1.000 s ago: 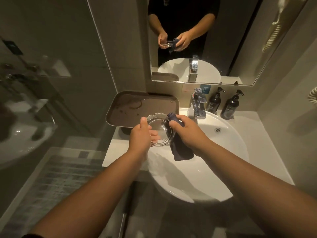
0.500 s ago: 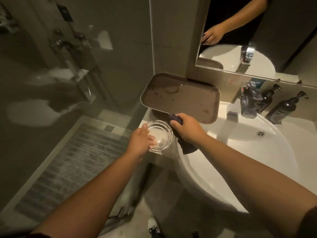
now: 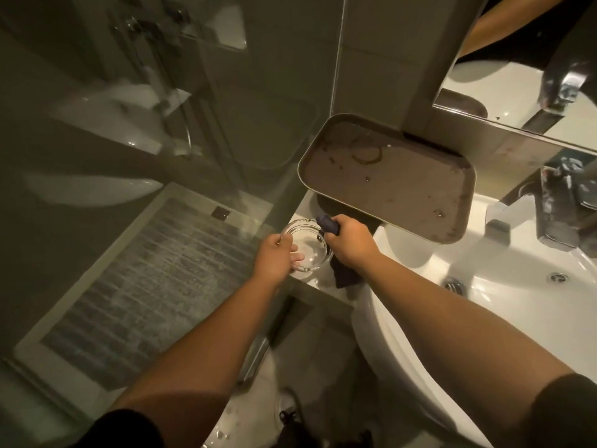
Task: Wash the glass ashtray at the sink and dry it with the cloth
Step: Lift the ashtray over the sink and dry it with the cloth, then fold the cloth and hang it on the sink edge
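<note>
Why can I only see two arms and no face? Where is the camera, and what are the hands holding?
The camera sits on the person's head and looks down, so you see what they see: their own two arms reaching out. There is only this one view.

The left hand holds a round glass ashtray by its rim, at the corner of the white counter. The right hand grips a dark cloth pressed against the ashtray's other side; the rest of the cloth hangs below the hand.

Behind them is a brown tray with a few wet marks on it. To the right are the white sink and a shiny tap. At the top right is a mirror, which shows a bit of the person's arm. The grey mat lies on the floor.
</note>
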A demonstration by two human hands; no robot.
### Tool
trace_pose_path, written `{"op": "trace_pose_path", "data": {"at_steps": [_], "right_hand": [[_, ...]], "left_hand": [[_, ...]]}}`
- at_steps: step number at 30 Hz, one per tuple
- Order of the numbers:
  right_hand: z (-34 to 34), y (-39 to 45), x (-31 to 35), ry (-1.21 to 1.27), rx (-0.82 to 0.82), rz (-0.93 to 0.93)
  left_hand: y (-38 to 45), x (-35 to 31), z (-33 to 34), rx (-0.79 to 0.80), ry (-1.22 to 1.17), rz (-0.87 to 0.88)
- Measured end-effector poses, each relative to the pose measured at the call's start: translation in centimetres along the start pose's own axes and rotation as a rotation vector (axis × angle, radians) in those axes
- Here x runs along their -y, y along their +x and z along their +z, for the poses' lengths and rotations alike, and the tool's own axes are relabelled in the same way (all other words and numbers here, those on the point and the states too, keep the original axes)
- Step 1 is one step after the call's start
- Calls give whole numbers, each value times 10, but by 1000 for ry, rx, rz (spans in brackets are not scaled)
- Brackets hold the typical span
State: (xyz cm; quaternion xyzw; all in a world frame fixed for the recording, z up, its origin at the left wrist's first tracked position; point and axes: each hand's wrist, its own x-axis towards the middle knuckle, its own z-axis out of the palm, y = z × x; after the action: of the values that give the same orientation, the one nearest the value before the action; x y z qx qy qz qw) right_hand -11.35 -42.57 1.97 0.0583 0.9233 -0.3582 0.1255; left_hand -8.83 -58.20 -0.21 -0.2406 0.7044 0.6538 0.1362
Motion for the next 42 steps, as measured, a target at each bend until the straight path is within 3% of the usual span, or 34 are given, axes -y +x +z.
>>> {"op": "trace_pose_path", "data": {"at_steps": [6,12,19,35,42], "right_hand": [[12,15,-2,-121,-8,11],[19,29,-3,-188,39,30],[27,37,-10,-193,45,47],[18,34,-7,-135,20,56],[-12,0,14,-113,14,-42]], "left_hand": [[20,16,8,-85,150,38],[33,24,0,-154,828,225],[45,27,-1,-179,1151,251],[47,31,-3,-123,1114,288],[21,7,-16,-70,988,190]]}}
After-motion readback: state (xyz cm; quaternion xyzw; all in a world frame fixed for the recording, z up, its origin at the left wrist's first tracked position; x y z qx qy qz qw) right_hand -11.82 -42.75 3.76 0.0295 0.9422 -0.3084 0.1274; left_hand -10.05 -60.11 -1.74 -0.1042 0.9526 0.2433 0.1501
